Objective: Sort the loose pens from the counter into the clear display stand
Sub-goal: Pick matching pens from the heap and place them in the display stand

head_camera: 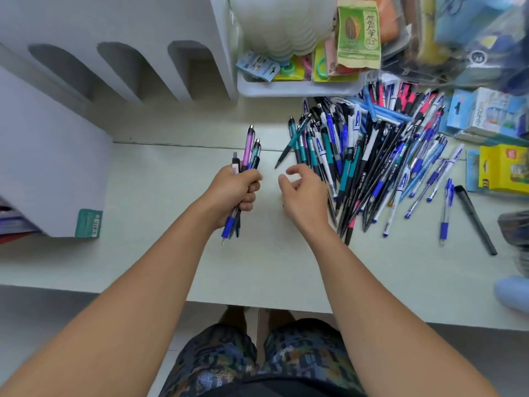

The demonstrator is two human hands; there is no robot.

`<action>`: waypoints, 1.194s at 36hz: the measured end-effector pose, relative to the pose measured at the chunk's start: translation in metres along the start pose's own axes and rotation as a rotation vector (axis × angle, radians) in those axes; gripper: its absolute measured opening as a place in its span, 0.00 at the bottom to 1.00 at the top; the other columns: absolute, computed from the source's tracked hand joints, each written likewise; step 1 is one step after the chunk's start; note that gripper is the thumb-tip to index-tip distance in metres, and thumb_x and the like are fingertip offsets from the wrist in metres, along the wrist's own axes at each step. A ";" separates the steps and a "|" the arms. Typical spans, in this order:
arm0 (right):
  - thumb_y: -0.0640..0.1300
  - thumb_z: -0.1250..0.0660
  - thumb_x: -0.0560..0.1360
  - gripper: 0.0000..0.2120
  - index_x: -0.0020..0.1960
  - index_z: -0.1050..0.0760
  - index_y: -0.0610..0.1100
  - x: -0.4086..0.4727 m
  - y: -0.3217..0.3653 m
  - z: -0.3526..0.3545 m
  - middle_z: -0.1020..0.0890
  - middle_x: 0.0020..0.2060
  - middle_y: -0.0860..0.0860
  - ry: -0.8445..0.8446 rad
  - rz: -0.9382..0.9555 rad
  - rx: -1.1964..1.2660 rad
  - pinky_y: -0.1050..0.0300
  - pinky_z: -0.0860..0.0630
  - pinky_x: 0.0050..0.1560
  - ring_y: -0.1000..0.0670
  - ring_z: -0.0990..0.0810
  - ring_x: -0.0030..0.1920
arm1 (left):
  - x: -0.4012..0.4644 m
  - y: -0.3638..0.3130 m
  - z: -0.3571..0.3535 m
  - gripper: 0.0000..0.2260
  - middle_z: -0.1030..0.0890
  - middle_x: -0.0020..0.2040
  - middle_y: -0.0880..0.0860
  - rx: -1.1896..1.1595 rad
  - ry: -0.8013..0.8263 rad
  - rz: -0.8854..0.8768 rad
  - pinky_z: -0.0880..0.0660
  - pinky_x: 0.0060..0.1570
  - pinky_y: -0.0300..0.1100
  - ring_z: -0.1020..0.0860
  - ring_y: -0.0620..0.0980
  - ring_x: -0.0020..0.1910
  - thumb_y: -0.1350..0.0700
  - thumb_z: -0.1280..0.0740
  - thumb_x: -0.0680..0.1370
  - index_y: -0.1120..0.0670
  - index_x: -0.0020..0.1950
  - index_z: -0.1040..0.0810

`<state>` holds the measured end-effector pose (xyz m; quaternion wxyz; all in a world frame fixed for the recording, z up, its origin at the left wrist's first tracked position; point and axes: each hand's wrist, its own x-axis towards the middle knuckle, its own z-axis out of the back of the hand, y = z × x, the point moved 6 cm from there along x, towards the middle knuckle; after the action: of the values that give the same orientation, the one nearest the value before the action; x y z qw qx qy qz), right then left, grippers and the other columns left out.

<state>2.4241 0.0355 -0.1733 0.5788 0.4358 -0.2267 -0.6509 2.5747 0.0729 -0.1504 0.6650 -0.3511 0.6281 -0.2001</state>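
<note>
My left hand [233, 193] clamps a loose bundle of pens [246, 156]; my right hand [300, 187], fingers apart, could scatter the pile [372, 156], or the bundle may slip.

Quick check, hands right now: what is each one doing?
Left hand: closed around a bundle of pens, held above the counter.
Right hand: open, fingers loosely curled, holding nothing, beside the pen pile.

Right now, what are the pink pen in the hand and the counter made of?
The pink pen looks like see-through plastic: light shows through its tinted barrel, and its shiny tip looks metallic. The left hand grips it with others. The counter seems smooth, pale laminate or painted board with a soft sheen; I can't tell which.
</note>
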 end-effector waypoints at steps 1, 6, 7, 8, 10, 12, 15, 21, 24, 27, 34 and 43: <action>0.52 0.33 0.79 0.10 0.51 0.22 0.45 0.008 0.006 -0.005 0.19 0.34 0.50 -0.008 0.010 -0.082 0.53 0.24 0.39 0.48 0.20 0.35 | -0.003 0.000 0.004 0.08 0.34 0.29 0.49 -0.039 -0.011 0.000 0.42 0.21 0.36 0.40 0.44 0.24 0.62 0.37 0.81 0.53 0.43 0.32; 0.56 0.30 0.77 0.19 0.41 0.27 0.41 0.048 0.018 -0.025 0.19 0.38 0.47 -0.066 -0.139 -0.194 0.55 0.25 0.39 0.44 0.19 0.39 | -0.017 0.004 0.021 0.13 0.34 0.29 0.49 -0.132 -0.079 0.010 0.40 0.22 0.35 0.39 0.44 0.24 0.55 0.31 0.81 0.51 0.42 0.33; 0.54 0.29 0.78 0.17 0.42 0.29 0.42 0.052 0.021 -0.028 0.21 0.40 0.47 -0.070 -0.151 -0.208 0.55 0.27 0.40 0.44 0.21 0.41 | -0.020 0.005 0.024 0.13 0.33 0.28 0.49 -0.131 -0.095 0.013 0.39 0.22 0.35 0.38 0.45 0.24 0.54 0.30 0.80 0.51 0.42 0.33; 0.51 0.30 0.79 0.15 0.43 0.29 0.43 0.056 0.025 -0.030 0.22 0.41 0.47 -0.067 -0.153 -0.223 0.54 0.29 0.40 0.44 0.22 0.42 | -0.024 0.007 0.027 0.13 0.32 0.28 0.49 -0.130 -0.107 0.016 0.37 0.23 0.35 0.37 0.45 0.24 0.54 0.30 0.80 0.51 0.42 0.33; 0.46 0.32 0.79 0.13 0.40 0.30 0.42 0.061 0.033 -0.033 0.24 0.39 0.48 -0.034 -0.157 -0.268 0.55 0.30 0.40 0.43 0.24 0.41 | -0.031 0.008 0.034 0.11 0.30 0.28 0.50 -0.139 -0.124 0.025 0.35 0.24 0.36 0.34 0.46 0.24 0.54 0.30 0.80 0.52 0.44 0.31; 0.43 0.34 0.78 0.12 0.37 0.29 0.41 0.064 0.033 -0.032 0.24 0.35 0.47 0.040 -0.156 -0.274 0.56 0.31 0.39 0.44 0.25 0.36 | -0.036 0.010 0.036 0.10 0.29 0.28 0.50 -0.161 -0.132 0.036 0.35 0.23 0.36 0.33 0.47 0.24 0.54 0.31 0.80 0.53 0.45 0.30; 0.42 0.35 0.78 0.13 0.37 0.22 0.38 0.035 0.043 -0.036 0.18 0.32 0.43 0.243 -0.088 -0.132 0.59 0.29 0.35 0.55 0.25 0.24 | -0.048 0.011 0.049 0.08 0.28 0.31 0.51 -0.222 -0.157 0.032 0.37 0.21 0.35 0.35 0.44 0.23 0.54 0.32 0.81 0.56 0.45 0.26; 0.44 0.36 0.83 0.15 0.38 0.25 0.42 -0.084 0.093 -0.040 0.20 0.30 0.47 0.668 0.173 0.060 0.64 0.31 0.31 0.53 0.27 0.28 | -0.081 -0.003 0.077 0.21 0.32 0.30 0.48 -0.356 -0.186 -0.036 0.40 0.22 0.34 0.39 0.43 0.24 0.40 0.32 0.78 0.56 0.58 0.19; 0.42 0.36 0.83 0.16 0.36 0.28 0.44 -0.116 0.111 -0.054 0.22 0.30 0.48 0.748 0.218 0.062 0.65 0.30 0.32 0.54 0.26 0.29 | -0.101 -0.016 0.089 0.27 0.35 0.29 0.49 -0.300 -0.192 -0.091 0.41 0.23 0.36 0.40 0.46 0.25 0.37 0.27 0.68 0.59 0.54 0.18; 0.40 0.36 0.82 0.17 0.35 0.30 0.44 -0.128 0.132 -0.068 0.24 0.29 0.48 0.712 0.235 0.120 0.64 0.30 0.33 0.53 0.27 0.29 | -0.114 -0.026 0.104 0.19 0.34 0.32 0.52 -0.220 -0.243 -0.127 0.39 0.23 0.38 0.39 0.48 0.25 0.45 0.22 0.69 0.59 0.45 0.22; 0.61 0.40 0.78 0.19 0.45 0.19 0.48 -0.154 0.156 -0.091 0.16 0.45 0.51 0.209 -0.148 0.765 0.51 0.23 0.51 0.48 0.18 0.51 | -0.139 -0.064 0.147 0.13 0.27 0.30 0.47 -0.334 -0.277 -0.352 0.31 0.32 0.39 0.31 0.45 0.28 0.52 0.28 0.78 0.52 0.36 0.26; 0.59 0.38 0.80 0.25 0.61 0.20 0.38 -0.229 0.228 -0.192 0.14 0.52 0.39 -0.041 -0.570 1.519 0.45 0.23 0.66 0.42 0.13 0.52 | -0.175 -0.080 0.228 0.16 0.26 0.27 0.50 -0.450 -0.065 -0.428 0.23 0.42 0.43 0.23 0.49 0.35 0.56 0.28 0.78 0.54 0.31 0.28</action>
<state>2.6984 0.2413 -0.0207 -0.0672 0.7389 -0.4975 -0.4494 2.7885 0.1922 0.0205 0.5331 -0.6200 0.5467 -0.1803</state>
